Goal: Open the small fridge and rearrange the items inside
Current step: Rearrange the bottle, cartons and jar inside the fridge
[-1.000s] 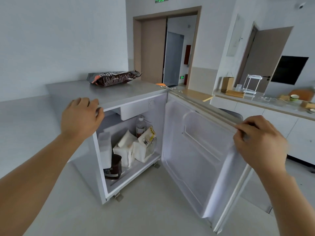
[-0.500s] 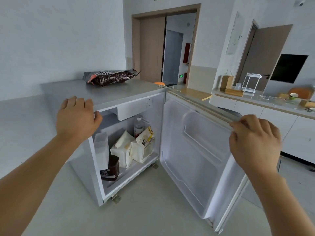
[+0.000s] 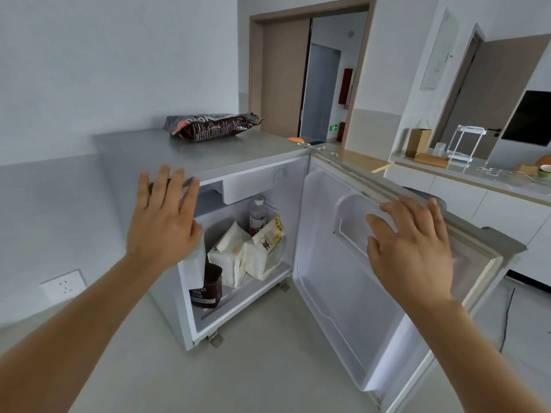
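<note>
Both hands hang empty with fingers spread wide: the left hand (image 3: 162, 222) just before the small fridge (image 3: 190, 156)'s open mouth, the right hand (image 3: 411, 248) over its swung-out door (image 3: 343, 278). Nearest the left hand's fingers, below them, stand a white carton (image 3: 195, 268) and dark jar (image 3: 208, 289), blocking the white bags (image 3: 238, 260) and bottle (image 3: 257, 216) deeper inside.

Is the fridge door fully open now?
Open wide: the door has swung clear to the right, its inner liner faces the camera, and the bottle inside shows.

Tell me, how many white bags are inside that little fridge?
2 that show: one white bag in the middle of the fridge floor, and a labelled white bag touching its right side. More may hide behind them.
</note>
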The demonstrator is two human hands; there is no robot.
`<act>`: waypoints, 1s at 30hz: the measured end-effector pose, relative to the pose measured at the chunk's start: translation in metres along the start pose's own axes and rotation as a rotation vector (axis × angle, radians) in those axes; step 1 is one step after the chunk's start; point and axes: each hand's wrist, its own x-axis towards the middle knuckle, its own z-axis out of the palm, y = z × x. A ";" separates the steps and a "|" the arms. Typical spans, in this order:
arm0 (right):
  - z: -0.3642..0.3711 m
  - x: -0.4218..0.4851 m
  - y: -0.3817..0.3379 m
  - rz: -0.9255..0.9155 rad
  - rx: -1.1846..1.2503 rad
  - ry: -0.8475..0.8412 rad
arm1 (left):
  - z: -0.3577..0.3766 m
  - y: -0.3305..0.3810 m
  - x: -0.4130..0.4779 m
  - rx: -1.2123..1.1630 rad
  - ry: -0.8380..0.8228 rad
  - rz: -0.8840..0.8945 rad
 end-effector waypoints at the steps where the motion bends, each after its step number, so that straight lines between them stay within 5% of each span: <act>1: 0.001 -0.002 -0.002 -0.005 0.001 0.019 | 0.004 0.001 -0.009 -0.029 0.050 0.029; 4: 0.003 -0.009 -0.010 -0.069 -0.038 -0.029 | 0.018 0.012 -0.050 -0.144 0.094 0.099; 11: 0.005 -0.017 0.002 -0.125 -0.040 -0.019 | 0.039 0.035 -0.134 -0.212 -0.317 0.103; 17: 0.013 -0.016 -0.037 -0.071 0.176 -0.069 | 0.041 0.056 -0.132 -0.225 -0.416 0.059; 21: 0.056 -0.023 -0.108 -0.095 0.552 -0.322 | 0.044 0.073 -0.120 -0.189 -0.509 0.067; 25: 0.125 -0.030 -0.166 -0.005 0.841 -0.761 | 0.052 0.079 -0.103 -0.115 -0.626 0.092; 30: 0.200 -0.028 -0.218 0.032 0.953 -0.893 | 0.063 0.078 -0.058 0.121 -0.717 0.099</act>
